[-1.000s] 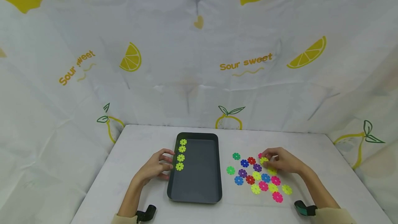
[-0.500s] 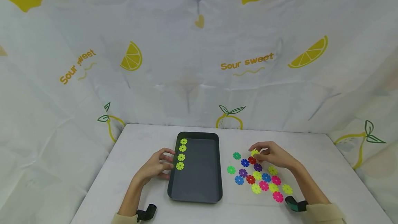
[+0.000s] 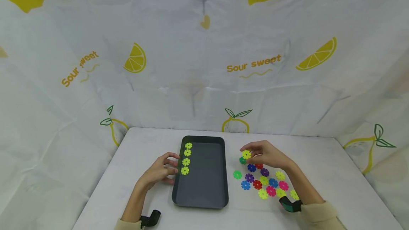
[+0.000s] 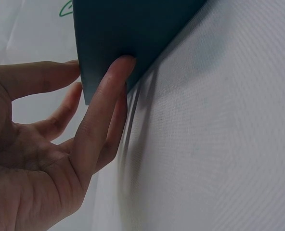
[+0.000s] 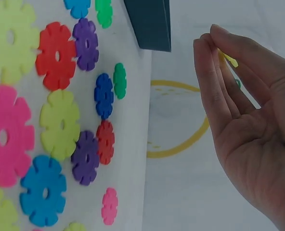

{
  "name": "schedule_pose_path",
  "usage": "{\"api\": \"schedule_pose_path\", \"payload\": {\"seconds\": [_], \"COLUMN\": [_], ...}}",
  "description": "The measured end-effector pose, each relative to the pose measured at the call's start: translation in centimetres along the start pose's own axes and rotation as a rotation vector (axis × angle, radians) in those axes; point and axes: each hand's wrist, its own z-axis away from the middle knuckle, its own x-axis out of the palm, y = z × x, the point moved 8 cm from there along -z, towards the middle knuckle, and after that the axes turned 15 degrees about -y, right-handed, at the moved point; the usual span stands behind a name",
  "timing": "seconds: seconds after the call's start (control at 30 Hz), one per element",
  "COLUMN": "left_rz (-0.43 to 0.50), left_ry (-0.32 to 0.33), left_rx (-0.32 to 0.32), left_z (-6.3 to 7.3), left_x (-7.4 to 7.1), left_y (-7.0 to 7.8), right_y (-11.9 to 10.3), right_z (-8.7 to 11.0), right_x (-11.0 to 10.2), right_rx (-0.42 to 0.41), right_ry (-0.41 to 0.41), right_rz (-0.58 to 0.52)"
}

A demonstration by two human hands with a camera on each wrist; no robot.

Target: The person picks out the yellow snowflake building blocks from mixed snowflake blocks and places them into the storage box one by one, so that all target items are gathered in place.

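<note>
A yellow flower-shaped plastic disc (image 3: 246, 154) is pinched between the fingertips of my right hand (image 3: 267, 154), raised above the table to the right of the tray. In the right wrist view, the fingers (image 5: 211, 86) hide most of this disc. My left hand (image 3: 157, 171) touches the outer left wall of a dark grey rectangular tray (image 3: 204, 173). Its fingers are fairly straight against that wall in the left wrist view. Inside the tray, several yellow discs (image 3: 186, 161) lie in a column along the left side.
Loose flower-shaped discs in pink, red, blue, purple, green and yellow lie right of the tray, such as a red disc (image 3: 257, 184) and a pink disc (image 3: 271, 191). A lemon-print cloth (image 3: 191, 63) hangs behind the white table (image 3: 147, 141).
My right hand has lifted the yellow disc from the pile and moved left with it, toward the tray. The left hand and the tray stay in place.
</note>
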Motion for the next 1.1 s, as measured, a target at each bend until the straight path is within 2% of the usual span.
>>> {"api": "schedule_pose_path", "payload": {"seconds": [0.27,0.53,0.77,1.1], "left_rz": [0.003,0.0,-0.004,-0.001], "left_ry": [0.012,0.004,0.005,0.012], "left_rx": [-0.008,-0.004,-0.002,-0.011], "left_z": [0.0,0.0,0.0,0.0], "left_x": [-0.1,0.0,0.0,0.0], "left_y": [-0.1,0.0,0.1,0.0], "right_y": [-2.3,-4.7,-6.9,-8.8], "right_z": [-2.9,-5.8,-8.9,-12.9], "right_x": [0.9,2.4,4.1,6.2], "right_rx": [-0.057,-0.056,-0.093,-0.147], "right_ry": [-0.043,-0.113,-0.188,-0.274], "right_rz": [-0.018,-0.037,-0.044,-0.015]}}
